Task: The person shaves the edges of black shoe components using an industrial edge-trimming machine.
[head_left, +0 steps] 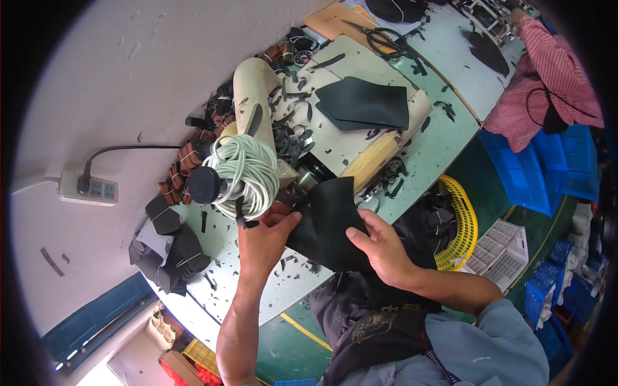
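Note:
A black leather piece [335, 222] is held in front of a cream-coloured machine [252, 90]. My left hand [262, 243] grips its left side close to the machine's dark metal working part [313, 170], with the fingertips partly hidden. On the right edge, my right hand [383, 252] pinches the leather between thumb and fingers. A coil of pale green cord [243, 170] hangs on the machine just above my left hand. Flat black leather pieces [367, 103] lie overlapping on the machine's bed, beyond my hands.
Black scraps litter the pale table [425, 138]. Bundled dark pieces [168, 244] sit at the left, beside a wall socket strip [90, 188]. Scissors [389, 42] lie at the back. A yellow basket [460, 222] and blue crates [534, 164] stand right. Another person's checked sleeve [547, 71] shows.

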`<control>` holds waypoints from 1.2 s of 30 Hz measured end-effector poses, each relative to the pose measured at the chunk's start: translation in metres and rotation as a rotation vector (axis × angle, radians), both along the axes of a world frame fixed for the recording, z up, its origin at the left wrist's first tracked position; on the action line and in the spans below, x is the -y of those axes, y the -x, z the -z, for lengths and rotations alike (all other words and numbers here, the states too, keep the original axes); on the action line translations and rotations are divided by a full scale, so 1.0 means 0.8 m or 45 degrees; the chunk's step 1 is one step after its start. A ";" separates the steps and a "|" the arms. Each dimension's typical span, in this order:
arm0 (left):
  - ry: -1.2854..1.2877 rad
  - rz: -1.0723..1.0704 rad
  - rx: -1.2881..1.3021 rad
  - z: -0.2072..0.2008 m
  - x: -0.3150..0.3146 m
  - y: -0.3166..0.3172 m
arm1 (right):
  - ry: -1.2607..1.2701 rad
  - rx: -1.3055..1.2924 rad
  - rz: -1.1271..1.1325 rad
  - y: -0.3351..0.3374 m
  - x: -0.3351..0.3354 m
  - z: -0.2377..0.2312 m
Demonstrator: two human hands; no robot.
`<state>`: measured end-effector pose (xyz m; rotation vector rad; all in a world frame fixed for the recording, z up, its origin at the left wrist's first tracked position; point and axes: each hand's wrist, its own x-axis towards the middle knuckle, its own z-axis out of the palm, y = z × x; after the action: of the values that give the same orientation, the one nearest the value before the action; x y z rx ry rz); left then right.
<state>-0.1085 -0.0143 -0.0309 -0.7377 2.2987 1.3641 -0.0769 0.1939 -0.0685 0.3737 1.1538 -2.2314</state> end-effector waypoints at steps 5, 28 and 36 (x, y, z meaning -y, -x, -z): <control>0.111 0.074 -0.052 0.009 -0.001 0.011 | 0.054 0.068 -0.027 0.006 0.000 -0.013; -0.625 -0.141 -0.029 -0.006 0.017 -0.026 | -0.319 -0.009 -0.455 0.049 -0.026 -0.024; 0.128 0.054 0.105 0.003 0.006 0.000 | -0.329 0.022 -0.379 0.050 -0.023 -0.009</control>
<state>-0.1083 -0.0194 -0.0331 -0.7568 2.3177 1.1847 -0.1167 0.2124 -0.0614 0.3004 1.3948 -1.8264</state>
